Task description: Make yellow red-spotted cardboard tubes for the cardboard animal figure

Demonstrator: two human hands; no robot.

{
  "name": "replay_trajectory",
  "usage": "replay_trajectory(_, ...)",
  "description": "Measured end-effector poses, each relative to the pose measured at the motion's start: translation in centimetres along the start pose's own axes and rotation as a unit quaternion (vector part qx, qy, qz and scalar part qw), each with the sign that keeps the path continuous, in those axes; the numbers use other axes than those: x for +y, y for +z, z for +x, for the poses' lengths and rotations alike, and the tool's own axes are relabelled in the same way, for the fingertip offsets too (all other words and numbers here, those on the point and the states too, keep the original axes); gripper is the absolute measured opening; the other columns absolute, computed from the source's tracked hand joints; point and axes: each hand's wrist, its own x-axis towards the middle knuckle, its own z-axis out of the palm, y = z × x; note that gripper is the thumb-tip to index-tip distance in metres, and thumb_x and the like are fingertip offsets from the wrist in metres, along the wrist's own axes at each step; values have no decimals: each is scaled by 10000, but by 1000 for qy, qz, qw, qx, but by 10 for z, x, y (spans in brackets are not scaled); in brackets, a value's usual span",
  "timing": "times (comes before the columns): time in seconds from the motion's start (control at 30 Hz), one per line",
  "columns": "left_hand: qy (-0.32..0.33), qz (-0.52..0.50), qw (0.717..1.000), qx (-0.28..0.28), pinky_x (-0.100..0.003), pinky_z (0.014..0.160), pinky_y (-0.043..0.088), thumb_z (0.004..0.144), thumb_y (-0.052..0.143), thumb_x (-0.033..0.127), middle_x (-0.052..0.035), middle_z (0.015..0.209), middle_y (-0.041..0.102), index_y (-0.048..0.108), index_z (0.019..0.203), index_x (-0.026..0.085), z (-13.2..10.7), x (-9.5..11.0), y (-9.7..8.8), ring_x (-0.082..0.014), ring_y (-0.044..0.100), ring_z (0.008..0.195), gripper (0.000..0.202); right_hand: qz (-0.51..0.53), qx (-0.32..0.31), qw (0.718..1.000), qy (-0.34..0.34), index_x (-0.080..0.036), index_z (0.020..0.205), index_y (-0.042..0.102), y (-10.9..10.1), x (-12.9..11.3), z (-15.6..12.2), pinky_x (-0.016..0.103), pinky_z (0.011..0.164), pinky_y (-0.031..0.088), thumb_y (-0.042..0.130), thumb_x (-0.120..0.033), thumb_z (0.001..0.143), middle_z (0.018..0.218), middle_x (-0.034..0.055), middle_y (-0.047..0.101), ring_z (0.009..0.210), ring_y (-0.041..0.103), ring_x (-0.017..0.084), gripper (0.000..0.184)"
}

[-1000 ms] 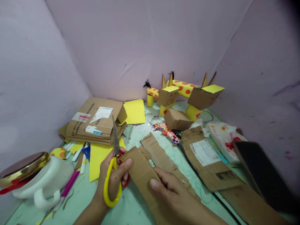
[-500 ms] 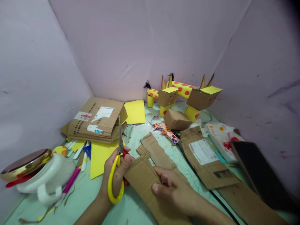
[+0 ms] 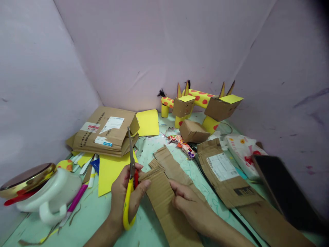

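Note:
Scissors (image 3: 128,202) with yellow and red handles are in my left hand (image 3: 122,192), blades pointing up and away from me. The left thumb rests by the top left corner of a brown cardboard strip (image 3: 164,202). I cannot tell whether it presses on it. My right hand (image 3: 191,206) grips that strip by its right edge, fingers curled and partly hidden. Just beyond the strip, a narrower torn cardboard piece (image 3: 172,166) lies on the table.
Two spotted cardboard giraffes (image 3: 185,106) and a small box (image 3: 194,130) stand at the back. Folded cardboard mailers (image 3: 102,132) and yellow paper (image 3: 147,121) lie left. A white cup (image 3: 55,192) is at far left. A labelled cardboard sleeve (image 3: 223,171) and a phone (image 3: 285,192) are right.
The cardboard strip has turned a little more upright. My right fingers have curled in along its edge, and the scissors in my left hand have tilted slightly.

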Motion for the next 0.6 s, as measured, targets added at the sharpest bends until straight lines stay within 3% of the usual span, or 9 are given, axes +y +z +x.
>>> replay_trajectory(0.23,15,-30,999,38,-180,387,354,701,659,357,75,558,493,521,867,218,-8,6,7,-73,409,408,257,14,-15,1000,-16,-200,1094,622,4,-7,-1,320,777,439,469,-172,736,931,27,675,893,591,214,391)
replay_trajectory(0.43,46,-4,996,77,-198,426,336,672,671,339,63,554,519,558,814,219,-12,9,10,-88,424,441,218,21,-20,999,-46,-173,1083,606,3,4,1,302,701,448,517,-388,837,844,46,656,781,592,203,338)
replay_trajectory(0.6,14,-43,999,28,-188,440,337,658,673,322,68,564,505,552,833,221,-11,11,8,-85,409,461,235,-58,11,996,-73,-165,948,642,-4,10,1,284,666,444,514,-440,846,750,33,621,712,554,188,319)
